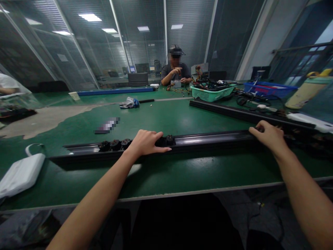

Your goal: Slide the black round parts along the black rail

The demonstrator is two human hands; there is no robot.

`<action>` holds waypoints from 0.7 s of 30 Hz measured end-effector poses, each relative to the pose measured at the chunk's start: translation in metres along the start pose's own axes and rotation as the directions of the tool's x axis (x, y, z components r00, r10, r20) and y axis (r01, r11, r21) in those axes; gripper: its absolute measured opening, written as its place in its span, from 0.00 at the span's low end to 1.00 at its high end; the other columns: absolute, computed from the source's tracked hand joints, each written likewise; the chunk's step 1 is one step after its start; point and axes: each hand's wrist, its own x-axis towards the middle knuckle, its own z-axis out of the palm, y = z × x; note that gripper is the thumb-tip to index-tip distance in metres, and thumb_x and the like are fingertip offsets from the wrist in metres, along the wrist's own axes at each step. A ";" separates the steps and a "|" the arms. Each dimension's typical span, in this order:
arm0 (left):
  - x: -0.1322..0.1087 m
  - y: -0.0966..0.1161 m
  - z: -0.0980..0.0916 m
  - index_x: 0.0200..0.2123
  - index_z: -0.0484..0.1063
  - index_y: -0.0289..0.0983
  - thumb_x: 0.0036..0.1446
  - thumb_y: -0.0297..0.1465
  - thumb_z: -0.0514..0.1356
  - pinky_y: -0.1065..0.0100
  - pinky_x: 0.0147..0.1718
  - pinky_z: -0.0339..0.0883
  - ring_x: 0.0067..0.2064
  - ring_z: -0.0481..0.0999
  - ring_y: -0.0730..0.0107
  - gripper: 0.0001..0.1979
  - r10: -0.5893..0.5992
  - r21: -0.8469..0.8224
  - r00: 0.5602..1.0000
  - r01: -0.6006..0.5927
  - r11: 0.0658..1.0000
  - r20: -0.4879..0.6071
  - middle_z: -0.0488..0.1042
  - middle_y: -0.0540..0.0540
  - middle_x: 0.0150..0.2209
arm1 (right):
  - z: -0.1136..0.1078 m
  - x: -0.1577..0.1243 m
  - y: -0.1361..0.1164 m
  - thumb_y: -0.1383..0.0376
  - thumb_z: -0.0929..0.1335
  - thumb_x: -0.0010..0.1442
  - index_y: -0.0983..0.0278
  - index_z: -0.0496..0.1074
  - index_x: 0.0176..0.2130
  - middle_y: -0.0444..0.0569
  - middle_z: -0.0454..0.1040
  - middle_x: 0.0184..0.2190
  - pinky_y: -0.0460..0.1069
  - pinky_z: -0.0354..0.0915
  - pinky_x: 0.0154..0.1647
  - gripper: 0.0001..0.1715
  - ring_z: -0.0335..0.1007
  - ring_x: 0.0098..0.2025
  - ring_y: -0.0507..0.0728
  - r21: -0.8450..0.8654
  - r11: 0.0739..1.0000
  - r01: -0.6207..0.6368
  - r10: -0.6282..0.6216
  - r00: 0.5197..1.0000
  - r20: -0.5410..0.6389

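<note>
A long black power strip [208, 140] lies across the green table in front of me, with several round sockets along it. My left hand [147, 142] is curled over its middle, fingers laid across the top and thumb along the near side. My right hand [269, 136] grips the same strip further right, fingers wrapped over its far edge.
A second long black strip [234, 111] lies behind. A teal basket of cables [212, 93], a blue tray [270, 89] and a yellow bottle [307, 91] stand at the right. A white pouch [20, 173] sits at the near left. A person [175, 71] works at the far side.
</note>
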 end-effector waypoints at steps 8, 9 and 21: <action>-0.001 0.000 -0.002 0.39 0.71 0.39 0.53 0.65 0.41 0.67 0.25 0.46 0.32 0.77 0.61 0.38 -0.002 -0.002 1.000 0.003 1.000 0.012 0.78 0.43 0.32 | -0.002 -0.001 -0.002 0.46 0.63 0.49 0.58 0.63 0.30 0.47 0.69 0.27 0.56 0.56 0.40 0.20 0.61 0.29 0.59 -0.007 1.000 -0.026 0.026 1.000 -0.015; -0.001 0.000 -0.003 0.39 0.71 0.39 0.53 0.65 0.41 0.67 0.25 0.46 0.32 0.77 0.61 0.38 -0.004 -0.005 1.000 0.004 1.000 0.012 0.78 0.43 0.32 | -0.002 -0.001 -0.003 0.46 0.63 0.49 0.58 0.63 0.30 0.47 0.69 0.26 0.56 0.56 0.40 0.20 0.61 0.29 0.59 -0.009 1.000 -0.024 0.024 1.000 -0.017; 0.000 0.001 -0.003 0.40 0.72 0.39 0.54 0.65 0.41 0.67 0.26 0.50 0.32 0.76 0.60 0.38 -0.013 -0.005 1.000 0.013 1.000 0.019 0.79 0.41 0.33 | -0.002 0.003 0.003 0.44 0.63 0.47 0.58 0.64 0.30 0.47 0.70 0.27 0.57 0.59 0.40 0.21 0.64 0.31 0.61 0.003 0.998 -0.066 0.066 0.997 -0.032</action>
